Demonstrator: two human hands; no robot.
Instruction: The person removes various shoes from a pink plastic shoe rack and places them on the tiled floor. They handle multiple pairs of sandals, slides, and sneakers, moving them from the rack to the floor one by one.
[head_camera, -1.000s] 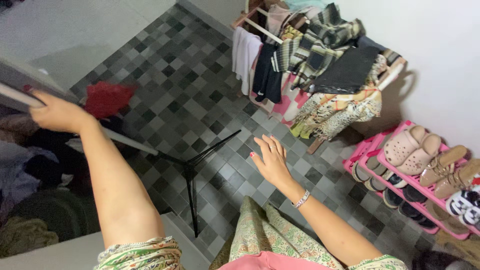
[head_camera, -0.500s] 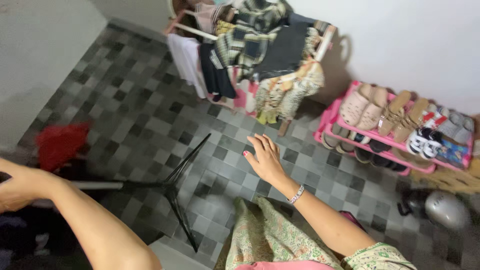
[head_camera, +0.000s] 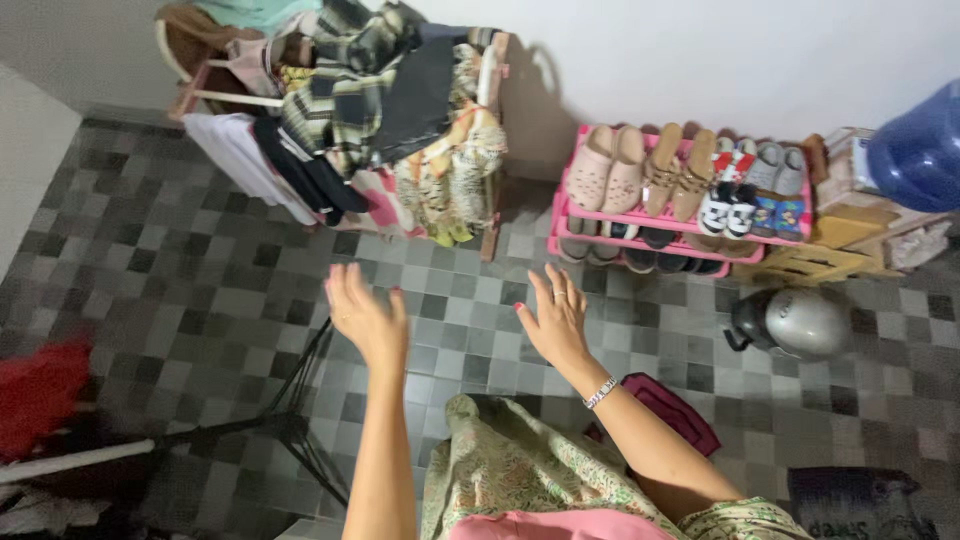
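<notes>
Both my hands hang in the air over a grey checked tile floor, holding nothing. My left hand is raised with loose, spread fingers, above a black tripod stand. My right hand is open too, palm down, with a ring and a beaded bracelet on the wrist. Ahead of them a wooden drying rack is heaped with clothes. My patterned green skirt fills the bottom centre.
A pink shoe rack full of shoes stands against the white wall at right. Beside it lie a grey helmet, cardboard boxes and a blue water jug. A red cloth and a white pole lie at lower left.
My left hand let go of the pale edge at far left and swung up to the middle, beside my right hand. The view turned right, bringing the shoe rack, helmet and jug into sight.
</notes>
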